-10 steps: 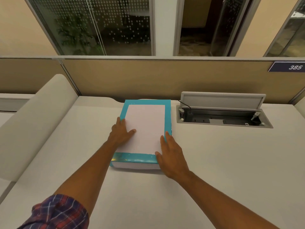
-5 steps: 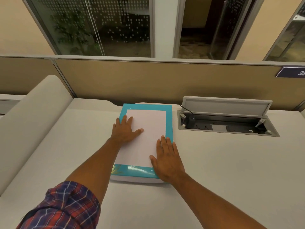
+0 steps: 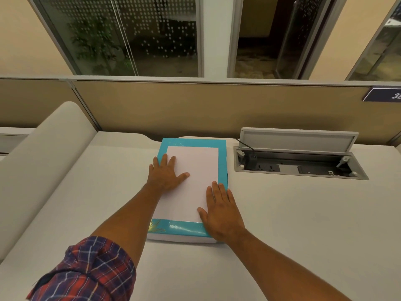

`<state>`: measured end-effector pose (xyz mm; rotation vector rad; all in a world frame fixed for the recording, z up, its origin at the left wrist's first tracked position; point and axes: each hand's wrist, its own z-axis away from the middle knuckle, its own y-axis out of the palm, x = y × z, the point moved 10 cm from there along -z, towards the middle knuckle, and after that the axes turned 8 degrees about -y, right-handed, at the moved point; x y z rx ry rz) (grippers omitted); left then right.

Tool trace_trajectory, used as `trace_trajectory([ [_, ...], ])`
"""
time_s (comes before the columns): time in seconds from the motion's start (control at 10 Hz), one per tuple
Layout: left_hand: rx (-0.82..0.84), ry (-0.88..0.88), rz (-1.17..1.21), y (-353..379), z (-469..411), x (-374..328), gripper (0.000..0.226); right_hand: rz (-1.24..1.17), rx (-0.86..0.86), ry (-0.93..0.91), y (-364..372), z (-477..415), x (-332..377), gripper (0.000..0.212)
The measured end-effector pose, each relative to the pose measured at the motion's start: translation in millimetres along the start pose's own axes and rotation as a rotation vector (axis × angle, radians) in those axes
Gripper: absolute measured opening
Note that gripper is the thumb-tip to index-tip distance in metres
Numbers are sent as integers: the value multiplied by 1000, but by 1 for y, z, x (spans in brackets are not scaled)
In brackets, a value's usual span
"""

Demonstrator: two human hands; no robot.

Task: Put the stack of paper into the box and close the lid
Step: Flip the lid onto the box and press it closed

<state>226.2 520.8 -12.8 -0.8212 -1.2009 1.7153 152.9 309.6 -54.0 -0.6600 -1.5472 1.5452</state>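
Note:
A flat teal box [image 3: 181, 228] with a white base lies on the white desk [image 3: 282, 224], against the back partition. Its top shows a teal border around a white rectangle [image 3: 193, 168] that sits level with the border; I cannot tell whether that is the lid's panel or the paper. My left hand [image 3: 166, 175] lies flat on the top's left side, fingers spread. My right hand [image 3: 220, 211] lies flat on the near right corner, across both white and teal. Neither hand holds anything.
To the right of the box a socket well [image 3: 299, 169] is set into the desk, with its grey flap [image 3: 297, 139] standing open and a black plug inside. A tan partition [image 3: 195, 109] runs along the back. A rounded white divider [image 3: 43, 153] bounds the left.
My right hand has come from the box's right front edge onto its top. My left hand slid a little further onto the white surface. The box stayed put.

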Motion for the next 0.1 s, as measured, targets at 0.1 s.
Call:
trace_trajectory([
  [0.1, -32, 6, -17, 2, 9, -2, 95, -28, -19, -8, -3, 4, -1, 89],
])
